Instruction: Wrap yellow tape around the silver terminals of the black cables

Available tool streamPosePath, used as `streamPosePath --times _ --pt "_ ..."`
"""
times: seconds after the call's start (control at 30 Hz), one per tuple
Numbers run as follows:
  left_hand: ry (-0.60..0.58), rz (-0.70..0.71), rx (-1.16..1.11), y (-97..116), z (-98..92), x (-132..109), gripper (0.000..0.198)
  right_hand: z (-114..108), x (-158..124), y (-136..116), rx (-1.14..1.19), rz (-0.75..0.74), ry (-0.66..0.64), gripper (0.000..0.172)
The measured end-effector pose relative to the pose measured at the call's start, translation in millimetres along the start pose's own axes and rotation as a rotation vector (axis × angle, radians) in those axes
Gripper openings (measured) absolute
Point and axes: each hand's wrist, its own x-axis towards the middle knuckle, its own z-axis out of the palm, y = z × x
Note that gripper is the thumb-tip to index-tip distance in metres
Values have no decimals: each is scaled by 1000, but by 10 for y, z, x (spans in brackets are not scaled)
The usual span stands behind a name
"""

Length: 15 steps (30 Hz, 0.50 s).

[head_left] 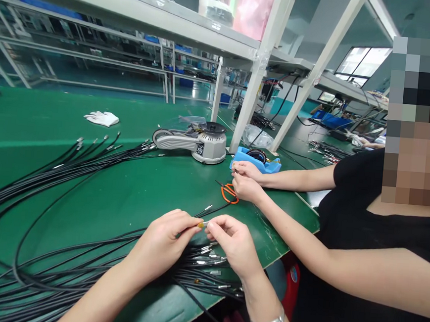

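Note:
My left hand pinches a cable end with a bit of amber tape at its fingertips. From the right, my right hand closes thumb and finger on the silvery tip of the same cable end. Beneath both hands lies a bundle of black cables, with metal connectors fanned out towards the right. One loose cable end with a metal tip rests just behind my hands.
A co-worker's hands work at my right, near orange-handled scissors and a blue tape dispenser. Behind are a grey round tape machine, a white glove and another cable bundle. White shelf posts rise from the green table.

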Motion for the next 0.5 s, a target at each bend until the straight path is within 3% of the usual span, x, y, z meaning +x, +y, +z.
streamPosePath --times 0.2,0.5 --pt "-18 -129 -116 0 5 4 30 26 25 -8 67 86 34 24" --pt "-4 -77 -102 37 42 23 21 54 18 -18 70 106 41 24"
